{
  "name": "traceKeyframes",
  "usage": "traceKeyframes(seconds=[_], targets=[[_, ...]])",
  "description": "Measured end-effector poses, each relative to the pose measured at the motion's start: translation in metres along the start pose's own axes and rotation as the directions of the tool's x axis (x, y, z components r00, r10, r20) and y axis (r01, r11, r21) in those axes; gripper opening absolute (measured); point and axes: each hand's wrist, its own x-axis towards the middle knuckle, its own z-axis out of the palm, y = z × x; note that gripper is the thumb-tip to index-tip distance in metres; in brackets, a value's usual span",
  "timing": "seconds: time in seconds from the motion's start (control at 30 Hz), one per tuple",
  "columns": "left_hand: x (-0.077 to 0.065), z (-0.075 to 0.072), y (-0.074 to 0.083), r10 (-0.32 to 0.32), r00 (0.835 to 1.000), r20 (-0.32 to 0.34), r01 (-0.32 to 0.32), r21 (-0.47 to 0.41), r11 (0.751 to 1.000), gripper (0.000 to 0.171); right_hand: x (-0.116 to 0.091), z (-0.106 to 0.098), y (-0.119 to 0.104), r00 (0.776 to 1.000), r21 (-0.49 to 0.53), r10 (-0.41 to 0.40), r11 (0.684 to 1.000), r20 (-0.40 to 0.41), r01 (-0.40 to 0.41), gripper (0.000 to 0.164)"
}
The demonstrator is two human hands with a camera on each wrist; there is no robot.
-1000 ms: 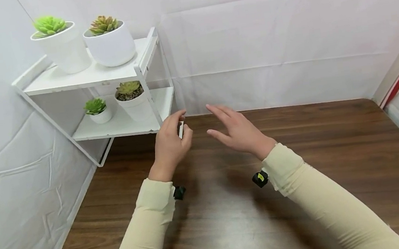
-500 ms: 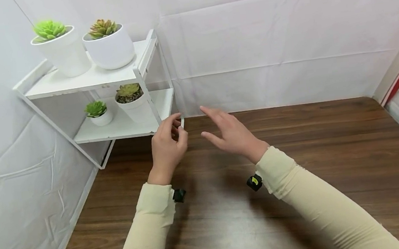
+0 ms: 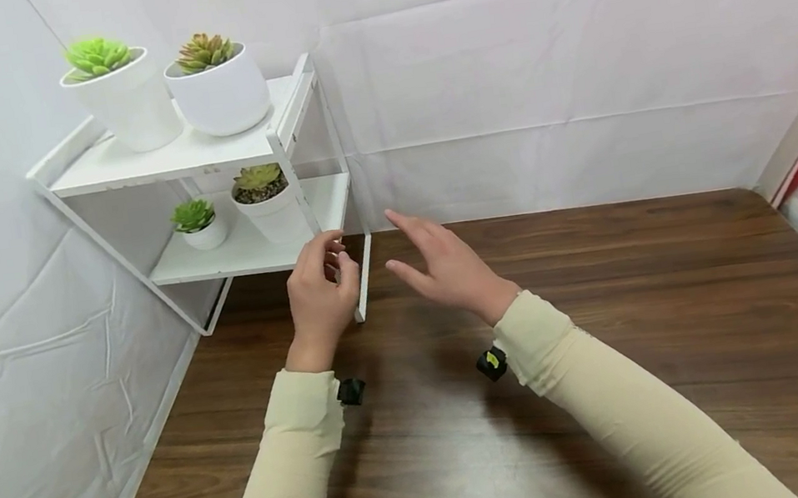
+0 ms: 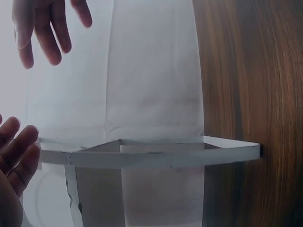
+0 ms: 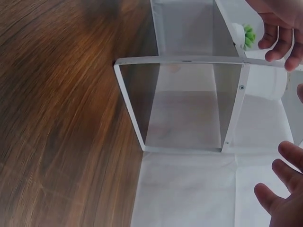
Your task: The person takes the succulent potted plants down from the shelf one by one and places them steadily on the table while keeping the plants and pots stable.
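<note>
My left hand [image 3: 321, 289] hovers in front of the right front leg of a white two-tier shelf [image 3: 366, 283], its fingers loosely bent and holding nothing. To its right, my right hand [image 3: 447, 268] is raised over the table with thumb and fingers spread apart, holding nothing. A gap separates the two hands. In the left wrist view, the fingers [image 4: 21, 156] of the left hand show near the shelf's side frame [image 4: 161, 158]. The right wrist view has the left hand [image 5: 281, 35] beside the shelf post, with the right hand [image 5: 284, 184] below.
On the top tier stand two white pots [image 3: 134, 107] [image 3: 223, 95] with succulents. Below are a small potted succulent [image 3: 203, 228] and a larger potted one [image 3: 268, 207]. The brown wooden table [image 3: 643, 318] meets white cloth walls [image 3: 536, 79] at the back and sides.
Both hands have drifted left in the head view, the left one moving across the shelf's front leg. More of that leg's foot now shows. The pots have stayed in place.
</note>
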Motion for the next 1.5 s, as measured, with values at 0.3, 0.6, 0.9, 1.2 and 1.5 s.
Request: traceKeyframes(seconds=[0.3, 0.6, 0.9, 1.2, 1.5], targets=[[0.003, -0.01, -0.012, -0.047, 0.995, -0.085, 0.045, -0.021, 0.999, 0.022, 0.012, 0.008, -0.008, 1.0, 0.005, 0.006, 1.0, -0.006, -0.006, 0.067], [-0.003, -0.019, -0.021, -0.116, 0.989, -0.091, 0.115, -0.015, 0.993, 0.023, 0.019, 0.018, -0.018, 0.999, 0.043, 0.051, 0.998, 0.01, -0.052, 0.067], [-0.007, -0.025, -0.039, -0.17, 0.978, -0.119, 0.171, -0.001, 0.985, 0.024, 0.026, 0.018, -0.026, 0.998, 0.063, 0.062, 0.996, 0.023, -0.063, 0.064], [-0.005, -0.033, -0.05, -0.192, 0.972, -0.139, 0.194, 0.004, 0.981, 0.027, 0.04, 0.02, -0.032, 0.999, 0.051, 0.017, 0.999, 0.031, -0.019, 0.064], [-0.004, -0.047, -0.059, -0.255, 0.952, -0.171, 0.264, 0.036, 0.964, 0.03, 0.051, 0.029, -0.04, 0.998, 0.064, -0.051, 0.997, 0.023, 0.049, 0.062]])
